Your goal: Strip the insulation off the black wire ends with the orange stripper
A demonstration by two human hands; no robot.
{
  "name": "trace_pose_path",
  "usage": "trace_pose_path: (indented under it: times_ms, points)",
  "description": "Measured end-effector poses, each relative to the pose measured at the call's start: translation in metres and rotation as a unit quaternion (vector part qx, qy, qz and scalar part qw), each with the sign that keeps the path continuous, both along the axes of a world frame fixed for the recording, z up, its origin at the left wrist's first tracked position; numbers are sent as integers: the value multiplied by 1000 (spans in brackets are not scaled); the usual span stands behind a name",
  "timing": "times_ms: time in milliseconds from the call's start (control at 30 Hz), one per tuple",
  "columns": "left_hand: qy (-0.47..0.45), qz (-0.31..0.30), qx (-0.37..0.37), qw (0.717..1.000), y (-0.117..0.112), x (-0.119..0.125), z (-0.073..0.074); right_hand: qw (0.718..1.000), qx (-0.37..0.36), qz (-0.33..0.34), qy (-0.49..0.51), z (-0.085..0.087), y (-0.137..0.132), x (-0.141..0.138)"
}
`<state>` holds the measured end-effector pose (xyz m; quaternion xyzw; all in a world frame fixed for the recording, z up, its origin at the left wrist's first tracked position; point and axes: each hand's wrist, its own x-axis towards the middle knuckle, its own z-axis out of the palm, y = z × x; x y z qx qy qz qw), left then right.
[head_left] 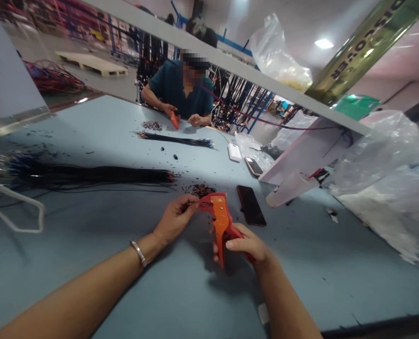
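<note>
My right hand (244,245) is wrapped around the handles of an orange and red wire stripper (220,214), its head pointing up and to the left. Thumb and fingers of my left hand (176,216) pinch a thin wire (192,203) at the stripper's jaws; most of the wire is hidden by the fingers. Just behind the tool head lies a pile of short wire scraps (202,189). A long bundle of black wires (99,175), with coppery tips at its right end, stretches across the table to the left of it.
Across the blue table (142,292) sits a co-worker (184,89) holding a red tool (174,120), near a smaller wire bundle (179,139). On the right are a dark phone (251,205), another phone (253,166), a roll (290,189) and plastic bags (382,165). A shelf beam (230,66) crosses overhead.
</note>
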<state>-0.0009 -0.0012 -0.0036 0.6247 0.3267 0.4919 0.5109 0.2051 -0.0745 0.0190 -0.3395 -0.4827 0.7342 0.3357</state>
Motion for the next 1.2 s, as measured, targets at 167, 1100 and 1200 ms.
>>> trace_pose_path:
  times_ms: [167, 1100, 1200]
  points:
    - [-4, 11, 11, 1000, 0, 0, 0, 1000, 2, -7, -8, 0, -1, 2]
    - [10, 21, 55, 998, -1, -1, 2, 999, 20, 13, -40, -2, 2, 10]
    - [7, 18, 45, 999, -2, -1, 3, 999, 19, 10, -33, -1, 2, 11]
